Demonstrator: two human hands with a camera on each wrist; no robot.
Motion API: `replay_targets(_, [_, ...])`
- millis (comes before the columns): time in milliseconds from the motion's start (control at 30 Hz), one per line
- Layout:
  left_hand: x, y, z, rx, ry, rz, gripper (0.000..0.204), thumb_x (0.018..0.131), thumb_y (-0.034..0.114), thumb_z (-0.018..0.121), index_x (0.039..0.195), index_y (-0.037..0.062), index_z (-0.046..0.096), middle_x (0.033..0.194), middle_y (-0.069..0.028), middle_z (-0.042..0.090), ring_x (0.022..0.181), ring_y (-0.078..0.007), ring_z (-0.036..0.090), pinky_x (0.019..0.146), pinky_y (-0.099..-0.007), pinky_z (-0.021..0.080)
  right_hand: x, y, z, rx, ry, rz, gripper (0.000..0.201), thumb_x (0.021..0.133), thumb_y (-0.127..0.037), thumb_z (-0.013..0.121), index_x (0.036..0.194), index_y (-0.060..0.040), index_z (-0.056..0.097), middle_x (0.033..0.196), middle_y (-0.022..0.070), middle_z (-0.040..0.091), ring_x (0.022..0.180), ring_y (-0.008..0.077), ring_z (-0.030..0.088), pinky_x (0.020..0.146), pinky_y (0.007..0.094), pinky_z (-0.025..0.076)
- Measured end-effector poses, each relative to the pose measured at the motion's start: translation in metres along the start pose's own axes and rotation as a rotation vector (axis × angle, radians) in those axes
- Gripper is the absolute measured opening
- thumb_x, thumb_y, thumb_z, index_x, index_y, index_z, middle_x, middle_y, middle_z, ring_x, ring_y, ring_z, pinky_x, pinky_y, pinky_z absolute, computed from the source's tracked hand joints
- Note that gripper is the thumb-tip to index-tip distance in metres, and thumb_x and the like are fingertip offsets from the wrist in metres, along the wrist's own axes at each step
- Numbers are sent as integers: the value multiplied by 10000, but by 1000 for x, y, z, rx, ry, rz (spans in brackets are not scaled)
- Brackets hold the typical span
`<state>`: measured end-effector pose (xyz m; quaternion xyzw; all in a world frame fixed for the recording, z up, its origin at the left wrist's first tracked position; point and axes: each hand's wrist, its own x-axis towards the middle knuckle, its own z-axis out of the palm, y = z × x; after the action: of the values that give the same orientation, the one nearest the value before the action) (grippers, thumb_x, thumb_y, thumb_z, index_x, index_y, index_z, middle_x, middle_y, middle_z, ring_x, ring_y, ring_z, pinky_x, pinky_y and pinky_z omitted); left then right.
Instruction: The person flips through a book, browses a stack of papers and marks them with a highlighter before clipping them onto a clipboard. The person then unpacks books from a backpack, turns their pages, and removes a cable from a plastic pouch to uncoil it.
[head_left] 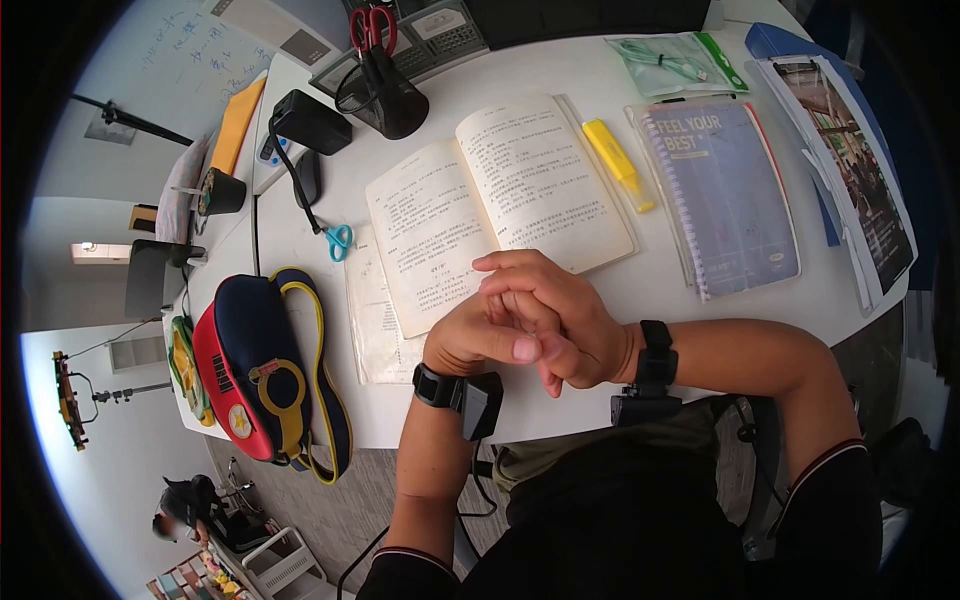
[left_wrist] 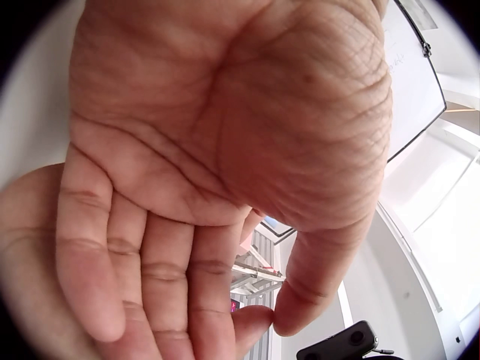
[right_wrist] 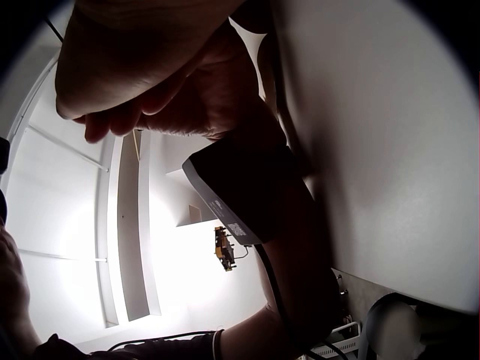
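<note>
Both hands meet above the table's near edge, just below an open book (head_left: pixel 500 200). My right hand (head_left: pixel 590 325) comes in from the right and grips the left hand (head_left: pixel 462 335), its fingers laid across the back of it. In the left wrist view the left palm (left_wrist: pixel 187 127) faces the camera, fingers stretched downward, with the right hand (left_wrist: pixel 30 247) behind them. Dark in the right wrist view, the right hand (right_wrist: pixel 142 52) covers the left fingers. No object shows between the hands.
A red and navy cap-shaped bag (head_left: pixel 265 365) lies left, near light-blue scissors (head_left: pixel 340 240). A yellow highlighter (head_left: pixel 612 160) and a spiral notebook (head_left: pixel 720 200) lie right of the book. Behind stand a black pen holder (head_left: pixel 395 100) and a cable in a bag (head_left: pixel 675 65).
</note>
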<state>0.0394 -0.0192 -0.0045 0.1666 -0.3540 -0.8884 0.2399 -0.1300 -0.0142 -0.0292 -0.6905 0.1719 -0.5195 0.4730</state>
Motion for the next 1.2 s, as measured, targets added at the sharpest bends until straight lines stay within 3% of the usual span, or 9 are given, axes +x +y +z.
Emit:
replay_targets(467, [4,2,3,79,11,21,390,764,304,679,719,-82,653,680,-221,674,622,-351,694,581,-389,595,0,0,1,18,1,-4,593,919,-470,511,1260,14,519,1358,244,496,1060,291,611,937,378,483])
replay_targets(533, [4,3,0,21,-86,34,333,855,256,666,807,-73,684,760,-200,700,693,-321,713,675,-378,594,0,1,0,9,2,-15,589,915,-461,515,1262,14,519,1359,247,494,1053,291,614,937,380,483])
replay_targets(633, [4,2,1,70,-10,15,376,772,278,651,733,-96,651,693,-237,671,632,-376,694,588,-401,598,0,-1,0,14,-1,-1,578,912,-445,512,1263,15,519,1361,249,493,1061,292,613,939,383,483])
replay_targets(833, [3,2,-2,47,-18,4,375,760,263,613,755,-111,645,711,-265,665,646,-409,692,592,-416,599,1,0,-1,10,-9,-19,552,895,-398,508,1257,17,522,1359,254,494,1096,305,607,963,386,473])
replay_targets(1067, [4,4,0,80,-10,8,363,741,243,582,750,-114,646,720,-265,668,651,-405,691,603,-418,601,1,-2,-1,-12,-8,-14,554,890,-394,503,1259,18,523,1350,260,499,1142,332,591,991,401,460])
replay_targets(1133, [6,5,1,10,-91,34,311,816,207,568,796,-77,693,748,-210,700,686,-334,698,683,-376,582,1,-3,-1,-1,-16,1,560,893,-401,497,1261,20,522,1349,262,499,1163,338,579,1004,407,452])
replay_targets(1200, [6,4,0,12,-98,43,313,812,205,562,799,-79,694,751,-212,702,687,-337,698,687,-373,582,1,-4,-2,1,-18,6,563,894,-404,495,1262,21,521,1349,263,499,1167,339,577,1007,408,449])
